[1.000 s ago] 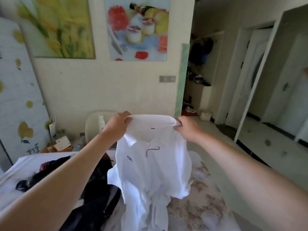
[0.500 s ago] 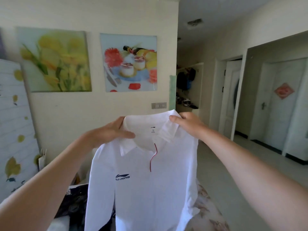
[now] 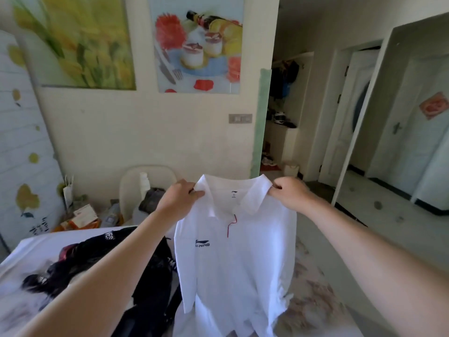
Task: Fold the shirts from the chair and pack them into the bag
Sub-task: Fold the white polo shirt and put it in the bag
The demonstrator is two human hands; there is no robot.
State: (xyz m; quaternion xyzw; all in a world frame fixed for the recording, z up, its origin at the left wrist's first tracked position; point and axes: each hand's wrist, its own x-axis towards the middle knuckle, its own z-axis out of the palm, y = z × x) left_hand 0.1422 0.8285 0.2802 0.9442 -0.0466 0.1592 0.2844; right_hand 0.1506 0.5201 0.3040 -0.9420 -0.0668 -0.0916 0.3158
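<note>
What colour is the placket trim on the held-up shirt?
Red: the placket trim is a thin red line on the white shirt, clearest in the head view.

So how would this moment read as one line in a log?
white shirt: hanging, unfolded | left hand: pinches collar | right hand: pinches collar

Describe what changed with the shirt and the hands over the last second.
The white shirt, bunched and crumpled a second ago, was shaken out and now hangs flat with its front facing the person and its collar spread. The left hand and right hand shifted their grip from the bunched top edge to the shoulders beside the collar. Unchanged: both hands hold the shirt up, and the black bag lies below it.
</note>
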